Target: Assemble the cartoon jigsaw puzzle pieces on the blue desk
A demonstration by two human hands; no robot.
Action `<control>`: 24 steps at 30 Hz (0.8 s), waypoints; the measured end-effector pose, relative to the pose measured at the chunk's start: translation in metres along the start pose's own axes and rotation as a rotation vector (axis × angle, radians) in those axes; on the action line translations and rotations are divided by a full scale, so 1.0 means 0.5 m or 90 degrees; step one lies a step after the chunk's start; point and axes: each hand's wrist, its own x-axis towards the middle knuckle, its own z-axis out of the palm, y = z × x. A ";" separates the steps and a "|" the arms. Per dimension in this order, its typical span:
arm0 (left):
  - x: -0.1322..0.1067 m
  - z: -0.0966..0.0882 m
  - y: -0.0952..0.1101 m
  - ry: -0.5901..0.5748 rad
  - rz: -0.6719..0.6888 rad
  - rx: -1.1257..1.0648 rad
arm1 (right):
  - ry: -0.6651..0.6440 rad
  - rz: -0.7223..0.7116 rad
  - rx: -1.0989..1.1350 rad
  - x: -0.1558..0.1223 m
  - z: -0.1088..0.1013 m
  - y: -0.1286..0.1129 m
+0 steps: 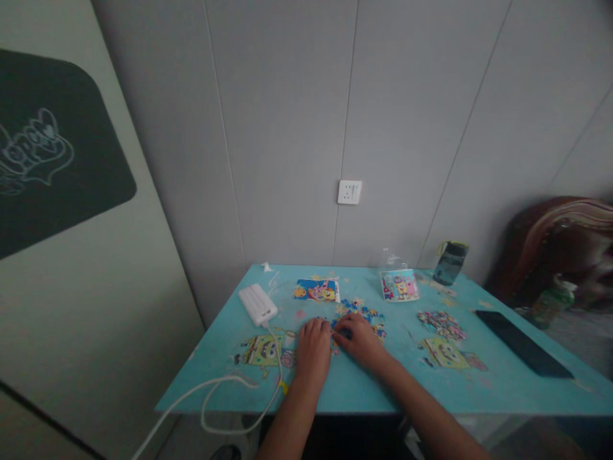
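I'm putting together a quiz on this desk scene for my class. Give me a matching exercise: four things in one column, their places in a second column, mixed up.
Things
1. white power bank
2. water bottle
3. black phone
4. wall socket

Places
A. on the wall, above the table
B. near the table's right edge
C. on the table's left side, white cable plugged in
D. at the table's back right corner

Pairs: 1-C, 2-D, 3-B, 4-A
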 end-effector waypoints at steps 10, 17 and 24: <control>0.012 0.022 -0.010 0.035 0.000 -0.029 | 0.094 -0.026 -0.038 -0.023 -0.010 0.006; 0.010 0.013 -0.029 0.064 -0.013 -0.084 | -0.016 -0.234 -0.024 -0.061 -0.034 -0.035; 0.002 0.017 -0.053 0.069 -0.035 -0.098 | -0.068 -0.246 -0.099 -0.065 -0.047 -0.060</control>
